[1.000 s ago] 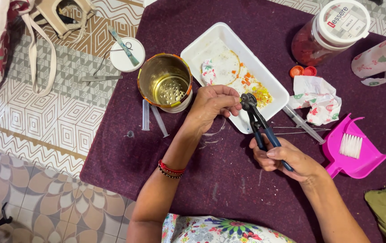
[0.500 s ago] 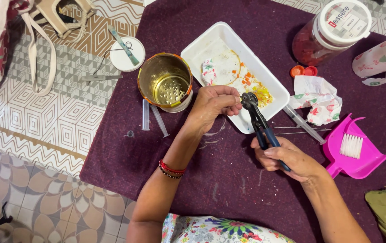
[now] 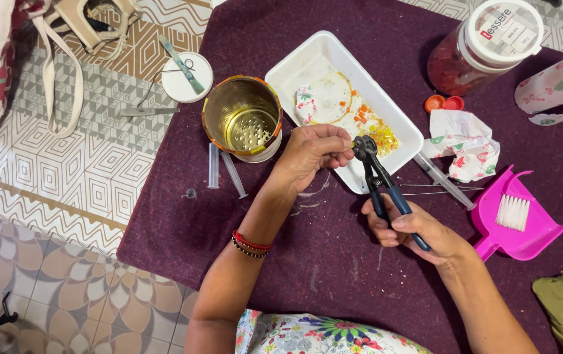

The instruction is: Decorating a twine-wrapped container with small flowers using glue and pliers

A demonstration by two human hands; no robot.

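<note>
Right hand (image 3: pixel 419 229) is clamped on the blue-handled nippers (image 3: pixel 383 183), long axis pointing up-left; left hand (image 3: pixel 311 152) pinches a tiny piece right at their head, over the white tray (image 3: pixel 281 75).

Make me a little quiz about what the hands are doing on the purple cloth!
1. Which hand grips the blue-handled nippers: left or right?
2. True or false: the gold tin lies tipped on its side.
3. What is the left hand doing?
A. Holding the pink dustpan
B. Pinching a small piece at the nippers' wheels, over the white tray
C. Lifting the jar

Key: 1 right; 2 false, it stands upright; 3 B.
</note>
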